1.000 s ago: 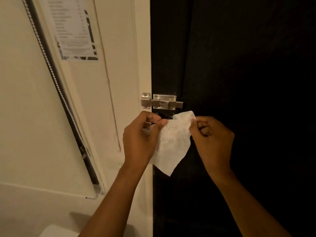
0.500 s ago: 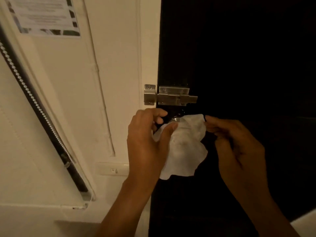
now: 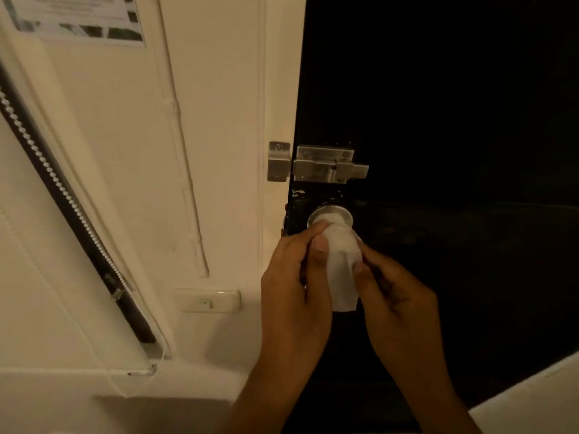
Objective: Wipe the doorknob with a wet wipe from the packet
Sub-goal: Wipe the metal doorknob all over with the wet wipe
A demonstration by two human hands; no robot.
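A white wet wipe (image 3: 342, 264) is wrapped over the round doorknob on the black door (image 3: 454, 104). Only the knob's silver base plate (image 3: 329, 214) shows above the wipe; the knob itself is hidden under it. My left hand (image 3: 294, 277) grips the wipe from the left, thumb pressed on its front. My right hand (image 3: 394, 296) holds the wipe's right side with thumb and fingers. The wipe's loose end hangs down between both hands. No packet is in view.
A silver slide bolt (image 3: 326, 164) sits just above the knob, its keeper (image 3: 278, 161) on the cream door frame. A wall switch (image 3: 208, 300) lies to the left. A roller blind with a bead chain (image 3: 56, 189) and a posted paper notice (image 3: 78, 20) are further left.
The wipe was held spread open between both hands in front of the door; now it is bunched around the knob with both hands closed on it. The camera has tilted down and closer.
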